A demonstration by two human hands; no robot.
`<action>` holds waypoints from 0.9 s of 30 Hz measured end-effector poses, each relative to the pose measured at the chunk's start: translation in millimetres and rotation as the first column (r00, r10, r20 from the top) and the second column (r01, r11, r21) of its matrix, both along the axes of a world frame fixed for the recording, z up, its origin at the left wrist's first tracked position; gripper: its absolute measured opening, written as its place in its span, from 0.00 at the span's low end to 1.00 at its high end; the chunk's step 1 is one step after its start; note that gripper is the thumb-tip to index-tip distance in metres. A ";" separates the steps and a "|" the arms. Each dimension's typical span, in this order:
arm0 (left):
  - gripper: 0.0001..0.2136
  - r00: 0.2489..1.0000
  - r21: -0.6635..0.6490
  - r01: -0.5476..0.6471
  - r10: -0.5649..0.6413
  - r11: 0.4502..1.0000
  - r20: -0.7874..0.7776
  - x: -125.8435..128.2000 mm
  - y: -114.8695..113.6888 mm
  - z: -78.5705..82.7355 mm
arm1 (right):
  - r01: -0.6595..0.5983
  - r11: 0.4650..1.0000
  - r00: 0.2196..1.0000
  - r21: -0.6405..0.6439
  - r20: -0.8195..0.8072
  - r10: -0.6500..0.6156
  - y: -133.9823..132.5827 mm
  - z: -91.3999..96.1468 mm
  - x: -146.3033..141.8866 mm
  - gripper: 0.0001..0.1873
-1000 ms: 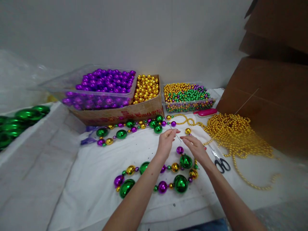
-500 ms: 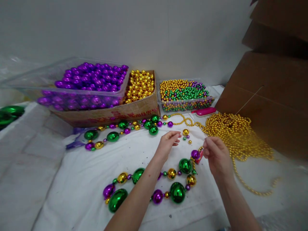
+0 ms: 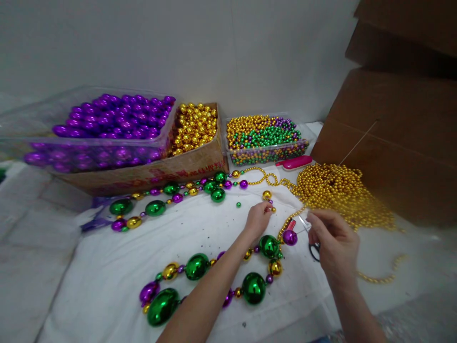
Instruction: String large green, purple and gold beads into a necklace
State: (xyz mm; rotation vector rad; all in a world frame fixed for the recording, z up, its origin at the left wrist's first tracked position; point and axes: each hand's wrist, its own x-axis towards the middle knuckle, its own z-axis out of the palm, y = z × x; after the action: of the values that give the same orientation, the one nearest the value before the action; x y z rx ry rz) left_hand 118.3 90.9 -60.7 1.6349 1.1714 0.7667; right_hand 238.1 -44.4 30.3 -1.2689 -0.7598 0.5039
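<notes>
A bead strand (image 3: pixel 200 267) of large green, gold and purple balls lies curled on the white cloth (image 3: pixel 107 286) in front of me. Its end, a purple ball (image 3: pixel 290 237), sits just left of my right hand (image 3: pixel 335 245). That hand is pinched on a thin needle (image 3: pixel 304 224) pointing toward that ball. My left hand (image 3: pixel 257 220) reaches forward, fingertips closed down on a few small loose beads (image 3: pixel 272 208) beside a loose gold ball (image 3: pixel 266 195).
A second finished strand (image 3: pixel 167 193) lies farther back. Behind it stand a clear tub of purple balls (image 3: pixel 107 119), a cardboard box of gold balls (image 3: pixel 194 126) and a tub of small mixed beads (image 3: pixel 264 136). A gold bead chain heap (image 3: pixel 335 190), scissors (image 3: pixel 314 251), a pink tool (image 3: pixel 294 163) and cardboard sheets (image 3: pixel 392 133) are at right.
My hands parted: the right one drew back toward me with the needle, pulling the purple end ball along. The left reached forward onto the small loose beads. My view shifted right.
</notes>
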 end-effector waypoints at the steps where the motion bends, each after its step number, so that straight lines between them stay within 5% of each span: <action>1: 0.11 1.000 0.019 -0.001 0.001 1.000 -0.013 1.8 -0.6 -0.3 | 0.004 1.000 1.000 0.012 -0.025 -0.004 -0.3 0.0 1.0 0.07; 11: 0.09 0.980 0.177 -0.107 0.134 0.978 -0.147 -3.9 4.7 10.6 | 0.021 0.994 0.976 0.103 -0.219 0.002 -3.2 6.7 4.4 0.08; 27: 0.14 0.949 0.213 0.033 0.036 0.977 -0.313 3.7 -7.7 10.0 | 0.043 0.994 0.961 0.097 -0.275 -0.015 -7.5 7.0 2.6 0.10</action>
State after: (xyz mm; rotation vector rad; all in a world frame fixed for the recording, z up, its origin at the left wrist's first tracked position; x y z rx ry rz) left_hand 121.9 83.2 -50.8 1.9933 1.3483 0.6666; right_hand 240.7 -51.9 37.3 -1.0855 -0.5259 0.5957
